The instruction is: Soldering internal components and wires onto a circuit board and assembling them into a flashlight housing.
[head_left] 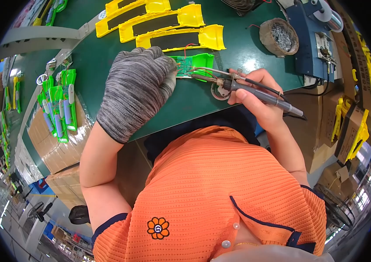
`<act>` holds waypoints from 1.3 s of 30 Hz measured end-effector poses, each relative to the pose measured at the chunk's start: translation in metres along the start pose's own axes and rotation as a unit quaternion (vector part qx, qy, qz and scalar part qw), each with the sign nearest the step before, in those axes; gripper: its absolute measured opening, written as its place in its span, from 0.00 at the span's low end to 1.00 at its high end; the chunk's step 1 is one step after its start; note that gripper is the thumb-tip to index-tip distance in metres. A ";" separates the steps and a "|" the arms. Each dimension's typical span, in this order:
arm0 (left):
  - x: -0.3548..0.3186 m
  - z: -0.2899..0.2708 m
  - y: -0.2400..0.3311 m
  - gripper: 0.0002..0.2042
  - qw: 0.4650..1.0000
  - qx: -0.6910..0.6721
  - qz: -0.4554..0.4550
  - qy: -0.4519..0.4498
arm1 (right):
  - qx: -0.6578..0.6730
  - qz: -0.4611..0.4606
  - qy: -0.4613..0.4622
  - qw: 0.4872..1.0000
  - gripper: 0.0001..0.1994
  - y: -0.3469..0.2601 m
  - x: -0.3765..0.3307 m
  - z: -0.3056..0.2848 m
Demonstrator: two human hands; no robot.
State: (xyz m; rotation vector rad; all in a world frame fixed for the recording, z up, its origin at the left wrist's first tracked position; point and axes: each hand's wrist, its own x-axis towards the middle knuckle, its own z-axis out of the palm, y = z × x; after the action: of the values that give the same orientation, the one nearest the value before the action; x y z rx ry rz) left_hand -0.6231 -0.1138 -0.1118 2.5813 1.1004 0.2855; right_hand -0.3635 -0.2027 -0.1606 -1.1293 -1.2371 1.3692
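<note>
My left hand (137, 89), in a grey knitted glove, is closed at the left end of a green plastic housing (205, 61). The glove hides that end. In the housing lies a green circuit board (184, 63) with thin red wires. My bare right hand (267, 114) grips a soldering iron (273, 100) by its dark grey handle. A thin metal feed tube (215, 71) runs along the iron, and both tips point at the board. Beneath the iron's front end, a small round metal piece (219, 92) rests on the green tabletop (185, 105).
Several yellow housings (211, 37) with black pads lie beyond my hands. A round tin (266, 36) of grey scraps and a blue machine (304, 43) with a solder spool (325, 13) stand at the right. On a carton (47, 142) at left lie green housings (69, 83) with battery cells.
</note>
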 end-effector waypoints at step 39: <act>0.017 -0.020 -0.005 0.11 0.989 0.131 -0.021 0.065 | 0.167 -0.050 0.092 0.980 0.08 0.007 0.002 -0.027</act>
State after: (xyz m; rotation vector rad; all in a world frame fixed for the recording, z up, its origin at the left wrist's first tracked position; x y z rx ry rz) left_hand -0.6210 -0.0939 -0.0938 2.7962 1.3157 0.3230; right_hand -0.3375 -0.1978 -0.1694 -0.9207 -0.8799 1.3071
